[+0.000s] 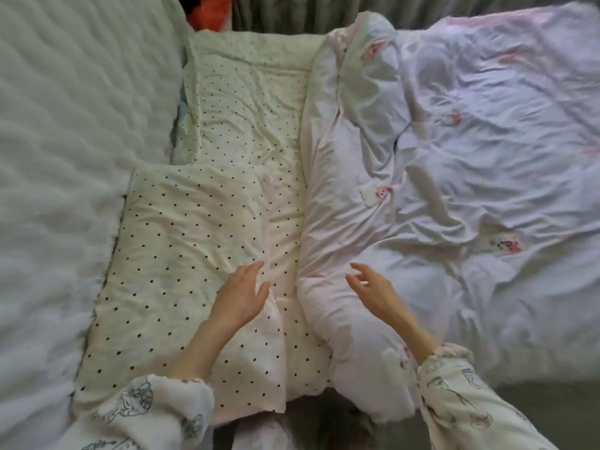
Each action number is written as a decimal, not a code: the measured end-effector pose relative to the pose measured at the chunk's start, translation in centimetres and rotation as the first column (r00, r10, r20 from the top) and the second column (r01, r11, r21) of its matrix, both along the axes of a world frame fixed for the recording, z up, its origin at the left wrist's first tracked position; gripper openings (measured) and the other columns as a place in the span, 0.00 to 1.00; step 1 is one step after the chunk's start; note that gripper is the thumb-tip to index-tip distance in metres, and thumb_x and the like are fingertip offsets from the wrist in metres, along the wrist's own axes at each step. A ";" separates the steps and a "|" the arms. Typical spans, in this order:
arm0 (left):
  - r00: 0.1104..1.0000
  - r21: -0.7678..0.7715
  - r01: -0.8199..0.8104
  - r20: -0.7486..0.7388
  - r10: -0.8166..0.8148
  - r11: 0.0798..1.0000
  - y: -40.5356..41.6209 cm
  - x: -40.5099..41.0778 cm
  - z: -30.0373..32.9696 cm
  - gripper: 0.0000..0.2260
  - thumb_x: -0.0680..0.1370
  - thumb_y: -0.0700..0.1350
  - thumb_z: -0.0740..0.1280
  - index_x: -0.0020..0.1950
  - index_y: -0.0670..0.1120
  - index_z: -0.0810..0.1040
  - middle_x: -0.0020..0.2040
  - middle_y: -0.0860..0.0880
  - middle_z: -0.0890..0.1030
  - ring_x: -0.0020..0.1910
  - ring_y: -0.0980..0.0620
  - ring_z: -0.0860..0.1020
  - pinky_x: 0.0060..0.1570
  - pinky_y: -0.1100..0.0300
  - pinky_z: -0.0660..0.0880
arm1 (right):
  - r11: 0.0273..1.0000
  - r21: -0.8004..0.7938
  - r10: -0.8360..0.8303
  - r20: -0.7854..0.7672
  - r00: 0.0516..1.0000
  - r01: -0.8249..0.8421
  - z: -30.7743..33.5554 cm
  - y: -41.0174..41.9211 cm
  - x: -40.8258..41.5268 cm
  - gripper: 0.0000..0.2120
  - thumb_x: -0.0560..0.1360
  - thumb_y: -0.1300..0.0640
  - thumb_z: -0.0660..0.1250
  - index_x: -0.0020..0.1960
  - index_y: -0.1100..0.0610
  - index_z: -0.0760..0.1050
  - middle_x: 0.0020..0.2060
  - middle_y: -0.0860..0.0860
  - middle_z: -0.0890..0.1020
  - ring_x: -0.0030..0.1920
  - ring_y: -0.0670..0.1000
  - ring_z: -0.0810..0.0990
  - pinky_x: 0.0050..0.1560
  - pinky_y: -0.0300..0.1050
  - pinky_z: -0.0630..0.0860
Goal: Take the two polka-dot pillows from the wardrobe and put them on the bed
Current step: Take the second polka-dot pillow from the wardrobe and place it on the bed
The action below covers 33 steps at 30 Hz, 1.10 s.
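Two cream pillows with black polka dots lie end to end on the bed. The near pillow point(168, 274) fills the lower middle of the view; the far pillow point(246, 102) sits beyond it, partly overlapped by the near one. My left hand point(242, 297) rests flat on the near pillow's right part, fingers spread, holding nothing. My right hand point(373, 289) hovers over the folded edge of the white quilt point(454, 177), fingers apart and empty.
A white quilted padded headboard point(65, 157) runs along the left side of the pillows. The crumpled quilt with small pink prints covers the bed to the right. Grey curtains point(292, 11) and an orange-red object point(211, 8) show at the top.
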<state>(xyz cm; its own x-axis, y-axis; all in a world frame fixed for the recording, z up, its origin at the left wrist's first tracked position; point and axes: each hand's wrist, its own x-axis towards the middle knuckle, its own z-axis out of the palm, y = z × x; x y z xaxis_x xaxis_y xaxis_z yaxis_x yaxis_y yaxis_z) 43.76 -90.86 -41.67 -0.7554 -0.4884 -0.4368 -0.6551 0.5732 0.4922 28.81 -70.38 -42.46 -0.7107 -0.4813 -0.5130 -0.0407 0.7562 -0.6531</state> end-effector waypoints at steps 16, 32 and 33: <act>0.733 0.034 0.633 -0.348 -0.584 0.774 43.4 -19.9 6.1 0.18 0.78 0.46 0.61 0.68 0.46 0.68 0.66 0.44 0.72 0.64 0.47 0.70 0.57 0.64 0.61 | 0.701 -0.205 -0.713 -0.205 0.671 0.683 9.1 45.0 -3.7 0.18 0.77 0.54 0.63 0.66 0.53 0.70 0.50 0.47 0.77 0.50 0.48 0.77 0.53 0.41 0.71; 0.383 0.033 0.915 -0.391 -0.837 0.402 75.8 -44.7 6.4 0.17 0.79 0.47 0.60 0.68 0.47 0.67 0.65 0.44 0.72 0.63 0.46 0.71 0.55 0.59 0.66 | 0.251 -0.309 -0.964 -0.165 0.208 0.918 9.3 74.5 -17.2 0.18 0.77 0.60 0.62 0.66 0.58 0.69 0.58 0.56 0.75 0.51 0.53 0.76 0.47 0.36 0.69; 0.363 0.021 0.921 -0.412 -0.836 0.390 77.9 -46.7 6.9 0.17 0.79 0.46 0.60 0.67 0.46 0.69 0.64 0.43 0.73 0.62 0.45 0.72 0.55 0.59 0.66 | 0.236 -0.314 -0.967 -0.169 0.190 0.920 9.8 76.2 -18.8 0.18 0.77 0.60 0.62 0.66 0.58 0.69 0.57 0.55 0.75 0.51 0.53 0.76 0.45 0.34 0.69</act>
